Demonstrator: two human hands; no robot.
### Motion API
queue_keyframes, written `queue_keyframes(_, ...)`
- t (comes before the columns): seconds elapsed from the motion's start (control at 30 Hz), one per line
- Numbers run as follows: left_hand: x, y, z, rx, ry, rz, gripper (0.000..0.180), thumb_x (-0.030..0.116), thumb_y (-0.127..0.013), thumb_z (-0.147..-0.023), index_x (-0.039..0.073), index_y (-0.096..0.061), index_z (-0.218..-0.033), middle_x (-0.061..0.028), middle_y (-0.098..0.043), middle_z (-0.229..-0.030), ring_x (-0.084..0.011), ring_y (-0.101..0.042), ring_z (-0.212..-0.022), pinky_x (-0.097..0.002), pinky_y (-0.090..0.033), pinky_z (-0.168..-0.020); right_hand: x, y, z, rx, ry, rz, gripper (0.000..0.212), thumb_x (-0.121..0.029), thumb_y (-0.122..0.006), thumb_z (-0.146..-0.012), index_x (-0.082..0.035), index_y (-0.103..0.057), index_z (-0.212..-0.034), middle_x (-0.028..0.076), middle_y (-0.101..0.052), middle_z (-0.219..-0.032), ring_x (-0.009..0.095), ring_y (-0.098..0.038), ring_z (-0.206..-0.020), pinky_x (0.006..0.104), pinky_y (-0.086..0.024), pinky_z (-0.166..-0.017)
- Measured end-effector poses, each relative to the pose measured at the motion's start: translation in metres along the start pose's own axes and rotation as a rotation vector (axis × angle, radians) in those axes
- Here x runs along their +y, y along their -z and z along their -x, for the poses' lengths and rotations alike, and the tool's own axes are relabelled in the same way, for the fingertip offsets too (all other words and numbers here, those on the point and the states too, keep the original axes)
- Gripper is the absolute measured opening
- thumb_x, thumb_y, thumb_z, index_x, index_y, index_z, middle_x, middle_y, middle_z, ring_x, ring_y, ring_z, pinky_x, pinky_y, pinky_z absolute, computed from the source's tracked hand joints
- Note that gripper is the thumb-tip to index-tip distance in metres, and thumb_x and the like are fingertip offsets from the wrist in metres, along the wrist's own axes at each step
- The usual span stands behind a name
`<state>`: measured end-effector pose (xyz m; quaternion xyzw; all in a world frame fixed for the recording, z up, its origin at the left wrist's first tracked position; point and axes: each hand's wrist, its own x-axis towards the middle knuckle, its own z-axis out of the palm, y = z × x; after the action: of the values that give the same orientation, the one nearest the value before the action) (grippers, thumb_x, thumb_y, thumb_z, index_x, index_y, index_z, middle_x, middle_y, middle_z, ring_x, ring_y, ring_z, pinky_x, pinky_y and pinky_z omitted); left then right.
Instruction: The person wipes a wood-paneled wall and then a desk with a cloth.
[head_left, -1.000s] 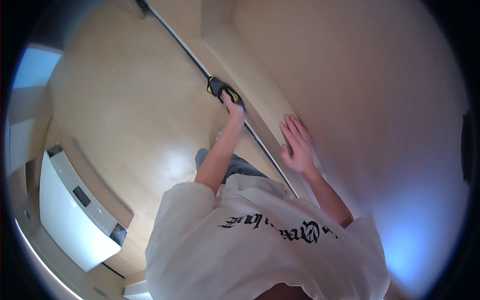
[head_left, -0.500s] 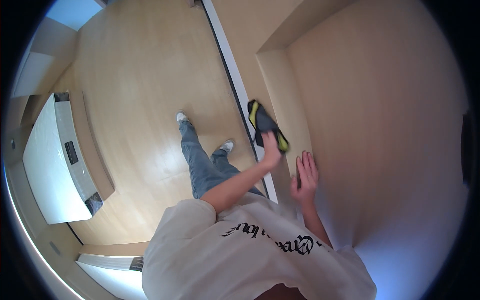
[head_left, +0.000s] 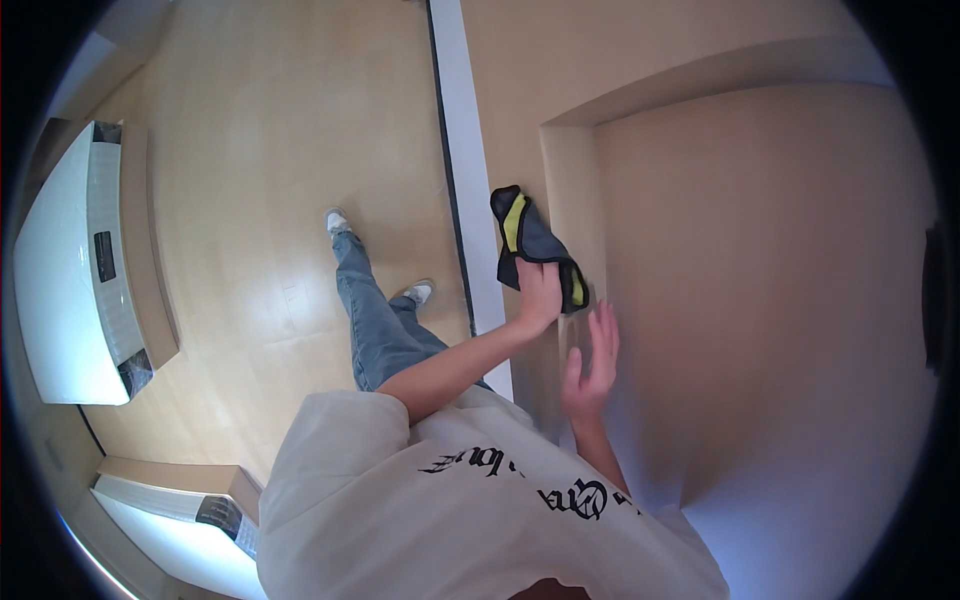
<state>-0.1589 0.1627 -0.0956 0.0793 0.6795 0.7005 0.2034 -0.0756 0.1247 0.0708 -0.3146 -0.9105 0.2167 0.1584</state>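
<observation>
My left hand [head_left: 541, 296] is closed on a grey cleaning cloth [head_left: 541, 241] with yellow bands and black edging. The cloth lies against the wood-coloured surface beside the raised edge [head_left: 575, 215] of a recess. Part of that hand's fingers is hidden by the cloth. Just right of the cloth, my right hand [head_left: 592, 368] is open and holds nothing, fingers stretched and thumb apart. It is near the lower end of the recess edge; whether it touches the surface I cannot tell.
A wide recessed wooden panel [head_left: 740, 250] fills the right side. A white strip [head_left: 470, 150] with a black line runs along the wood-look floor [head_left: 280, 130]. Two white, box-like units [head_left: 75, 280] stand at the left and lower left. My legs [head_left: 375, 320] are over the floor.
The whole view has shifted and turned a little. My right hand has come closer to the cloth and its thumb is raised. My left hand still grips the cloth by the recess edge.
</observation>
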Motion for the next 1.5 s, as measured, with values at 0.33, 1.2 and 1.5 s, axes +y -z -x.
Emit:
queue_keyframes(0.33,-0.017,0.001,-0.297,0.227,0.049,0.182,0.048,0.036,-0.036,-0.1,-0.006,-0.055,-0.11,-0.0298,-0.053,-0.116,-0.0433,-0.046,-0.114,-0.0466,-0.036,-0.099,-0.011,-0.076,-0.186,0.012,0.102,0.007,0.059,-0.017,-0.051,-0.09,0.006,-0.035,-0.142,0.028,-0.03,-0.15,0.042,-0.027,-0.14,0.0486,-0.022,-0.115)
queue_keyframes(1.2,0.009,-0.014,-0.215,0.036,0.089,0.226,0.041,0.017,-0.039,-0.099,-0.01,-0.038,-0.129,-0.0272,-0.046,-0.129,-0.0392,-0.042,-0.123,-0.0438,-0.028,-0.108,-0.052,-0.064,-0.198,0.482,0.168,-0.107,0.087,-0.044,-0.049,-0.09,0.002,-0.008,-0.152,0.023,-0.007,-0.158,0.038,-0.008,-0.147,0.0505,-0.009,-0.118)
queue_keyframes(1.5,0.036,-0.001,-0.167,-0.218,0.169,0.03,0.045,0.015,-0.044,-0.096,-0.006,-0.037,-0.135,-0.0292,-0.035,-0.142,-0.0407,-0.034,-0.131,-0.0455,-0.025,-0.112,-0.113,0.064,-0.29,1.131,0.516,0.029,0.068,-0.04,-0.034,-0.098,0.001,-0.02,-0.151,0.02,-0.018,-0.157,0.029,-0.015,-0.147,0.0422,-0.014,-0.118)
